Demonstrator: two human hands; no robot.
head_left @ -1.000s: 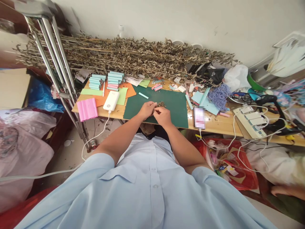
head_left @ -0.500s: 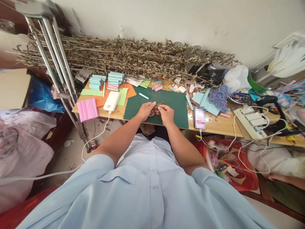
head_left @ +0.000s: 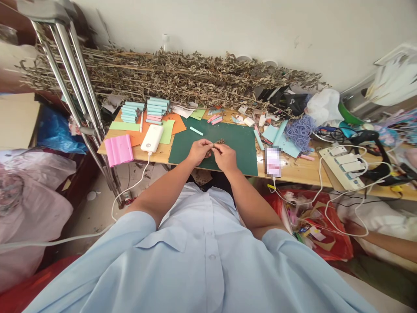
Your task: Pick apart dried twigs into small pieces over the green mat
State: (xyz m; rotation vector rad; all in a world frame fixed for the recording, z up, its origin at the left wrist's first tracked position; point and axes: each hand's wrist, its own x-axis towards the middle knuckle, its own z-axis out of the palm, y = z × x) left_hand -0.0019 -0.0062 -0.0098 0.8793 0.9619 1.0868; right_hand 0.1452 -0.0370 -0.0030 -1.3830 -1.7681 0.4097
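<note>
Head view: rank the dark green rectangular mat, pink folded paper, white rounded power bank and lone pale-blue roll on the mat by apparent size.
Largest to smallest:
Dark green rectangular mat
Pink folded paper
White rounded power bank
Lone pale-blue roll

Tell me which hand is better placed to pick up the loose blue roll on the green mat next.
Left, I'd judge: the left hand is close to the blue roll, the right hand farther off. The left seems to hold dried leaves, though, so its fingers may need freeing first.
</note>
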